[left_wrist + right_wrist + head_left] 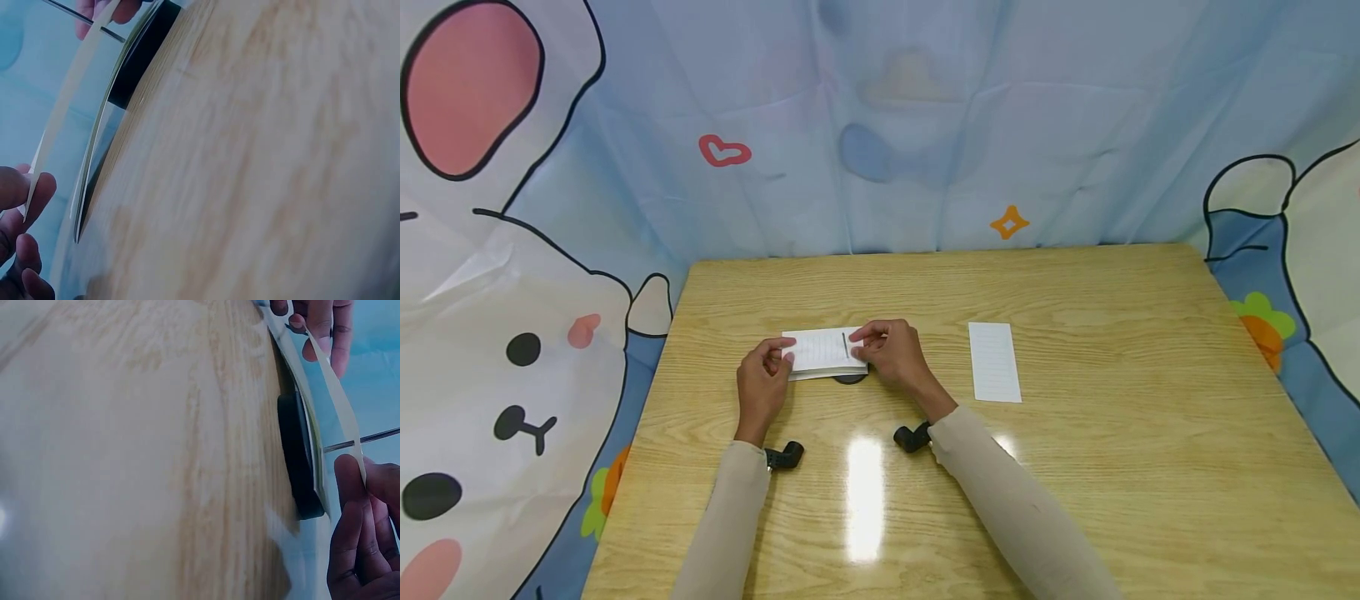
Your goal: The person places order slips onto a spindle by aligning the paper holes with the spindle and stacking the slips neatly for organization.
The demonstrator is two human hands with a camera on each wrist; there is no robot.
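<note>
A lined white slip of paper [816, 347] is stretched level between both hands. My left hand [763, 385] pinches its left end between thumb and fingers; my right hand [893, 353] pinches the right end. Through the slip near the right hand runs a thin metal spike [377, 435], standing up from a round black base [299, 456]. More paper slips [94, 140] lie on the base beneath the held one, bending down at one end, with a gap between them and the held slip. From above, the held slip hides most of the base.
A single lined slip [995, 362] lies flat on the wooden table [1150, 433], to the right of the right hand. Behind the table hangs a blue cartoon-print cloth [925, 167], which also covers the left and right sides.
</note>
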